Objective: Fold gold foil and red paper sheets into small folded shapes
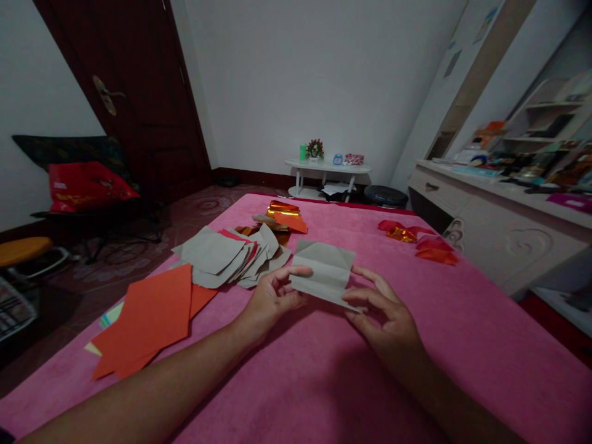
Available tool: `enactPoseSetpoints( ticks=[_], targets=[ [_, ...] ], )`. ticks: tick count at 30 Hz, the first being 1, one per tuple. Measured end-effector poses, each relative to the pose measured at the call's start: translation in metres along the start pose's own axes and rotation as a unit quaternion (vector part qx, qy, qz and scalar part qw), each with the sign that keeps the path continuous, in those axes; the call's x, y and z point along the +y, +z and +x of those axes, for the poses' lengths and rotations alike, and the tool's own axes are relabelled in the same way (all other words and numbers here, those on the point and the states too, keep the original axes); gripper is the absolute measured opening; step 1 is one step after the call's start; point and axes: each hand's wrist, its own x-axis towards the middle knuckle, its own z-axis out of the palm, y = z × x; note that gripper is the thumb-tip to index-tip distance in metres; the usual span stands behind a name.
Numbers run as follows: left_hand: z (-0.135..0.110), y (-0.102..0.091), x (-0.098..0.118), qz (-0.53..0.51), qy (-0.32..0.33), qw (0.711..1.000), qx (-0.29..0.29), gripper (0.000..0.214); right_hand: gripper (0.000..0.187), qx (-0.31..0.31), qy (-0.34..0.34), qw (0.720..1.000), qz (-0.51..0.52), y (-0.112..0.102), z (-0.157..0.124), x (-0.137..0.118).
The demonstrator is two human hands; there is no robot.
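Note:
A grey, creased sheet of paper (324, 271) is held just above the pink table cover (324, 370). My left hand (272, 299) pinches its left edge between thumb and fingers. On the sheet's lower right corner, my right hand (383, 311) grips with thumb and fingertips. The paper shows fold lines across it and is slightly bent.
A pile of folded grey and red papers (231, 256) lies behind my left hand. Flat orange sheets (148, 317) sit at the left edge. Gold and orange foil pieces (284, 216) lie farther back, red foil scraps (419, 240) at the right. A white cabinet (490, 228) stands right.

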Motion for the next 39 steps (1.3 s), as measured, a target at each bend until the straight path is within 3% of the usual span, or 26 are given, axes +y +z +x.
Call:
enactPoseSetpoints(
  ticks=[7,13,17,26,39],
  targets=[
    [0.002,-0.001,-0.001,0.072,0.036,0.996,0.036,0.023,0.021,-0.023,0.072,0.989,0.13,0.005,0.0,-0.005],
    [0.0,0.002,-0.002,0.08,0.006,0.997,-0.011,0.026,0.034,-0.052,0.156,0.974,0.157,0.004,0.0,-0.004],
    [-0.002,0.003,-0.002,0.072,-0.029,0.997,-0.029,0.033,0.032,-0.064,0.204,0.962,0.172,0.005,-0.002,-0.003],
    [-0.001,0.002,-0.005,0.014,-0.033,0.999,-0.034,0.035,0.034,-0.075,0.21,0.961,0.162,0.011,-0.002,0.006],
    [0.001,0.002,-0.008,-0.011,-0.047,0.999,-0.008,0.028,0.026,-0.049,0.134,0.982,0.123,0.02,-0.005,-0.002]
  ],
)
